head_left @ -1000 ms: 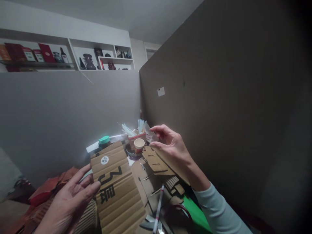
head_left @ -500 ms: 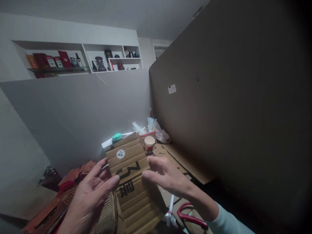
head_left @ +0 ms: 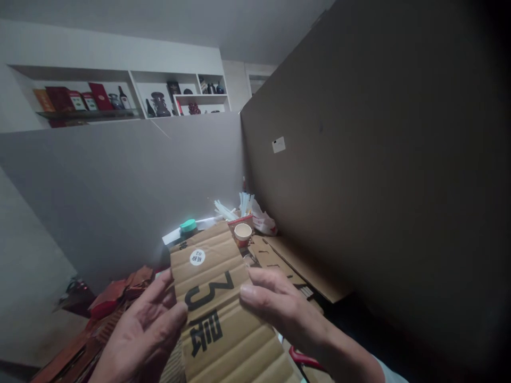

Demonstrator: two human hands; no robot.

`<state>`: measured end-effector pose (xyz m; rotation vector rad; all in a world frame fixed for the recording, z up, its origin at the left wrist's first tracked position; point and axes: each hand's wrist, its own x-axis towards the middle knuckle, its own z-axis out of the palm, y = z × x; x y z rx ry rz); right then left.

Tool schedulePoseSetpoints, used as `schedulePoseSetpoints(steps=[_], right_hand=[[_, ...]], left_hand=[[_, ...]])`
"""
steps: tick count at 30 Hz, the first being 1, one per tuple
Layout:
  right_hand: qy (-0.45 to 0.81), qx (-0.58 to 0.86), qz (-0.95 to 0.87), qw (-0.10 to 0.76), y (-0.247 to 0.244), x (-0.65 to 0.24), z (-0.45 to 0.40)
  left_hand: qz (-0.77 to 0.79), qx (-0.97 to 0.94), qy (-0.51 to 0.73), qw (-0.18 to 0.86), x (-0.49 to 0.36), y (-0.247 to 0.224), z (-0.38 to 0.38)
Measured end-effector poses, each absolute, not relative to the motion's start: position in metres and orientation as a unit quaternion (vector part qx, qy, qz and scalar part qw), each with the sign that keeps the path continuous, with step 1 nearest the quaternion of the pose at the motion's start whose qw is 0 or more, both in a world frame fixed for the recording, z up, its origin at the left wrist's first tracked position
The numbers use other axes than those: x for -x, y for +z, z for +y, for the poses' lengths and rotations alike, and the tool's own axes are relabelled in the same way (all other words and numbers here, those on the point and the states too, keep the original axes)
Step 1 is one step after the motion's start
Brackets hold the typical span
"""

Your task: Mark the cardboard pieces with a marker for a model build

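Note:
A piece of brown corrugated cardboard (head_left: 217, 298) is held up in front of me, with a round white sticker near its far end and large black printing along it. My left hand (head_left: 141, 330) grips its left edge, thumb on the near face and fingers going behind. On the right edge, my right hand (head_left: 283, 303) pinches it between thumb and fingers. Partly covered by the cardboard and my right arm are the red handles of a pair of scissors (head_left: 305, 359).
Beyond the cardboard stand a paper cup (head_left: 242, 234), a bundle of white strips (head_left: 235, 206), a white plastic bag (head_left: 263, 221) and a green-topped container (head_left: 188, 226). More cardboard (head_left: 307, 266) lies along the right partition (head_left: 359, 159). Reddish-brown pieces (head_left: 80, 340) are piled at left.
The cardboard has come closer and its face has turned more toward me. Both hands have moved with it. The scissors and a white tool are now more covered.

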<state>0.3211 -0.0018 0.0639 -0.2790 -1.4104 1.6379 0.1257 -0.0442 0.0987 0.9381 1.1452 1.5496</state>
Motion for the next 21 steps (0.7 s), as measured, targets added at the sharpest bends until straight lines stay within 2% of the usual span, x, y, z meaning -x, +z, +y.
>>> schedulePoseSetpoints(steps=[4,8,21], right_hand=[[0.681,0.100,-0.564,0.457,0.061,-0.321,-0.006],[0.681,0.105,-0.561,0.459,0.062,-0.324,-0.011],[0.698,0.112,-0.532,0.466,0.060,-0.329,-0.012]], left_hand=[[0.463,-0.380,0.619,0.508,-0.117,0.094,-0.042],[0.500,-0.413,0.581,0.491,-0.114,0.094,-0.042],[0.502,-0.341,0.570,0.555,-0.125,0.099,-0.042]])
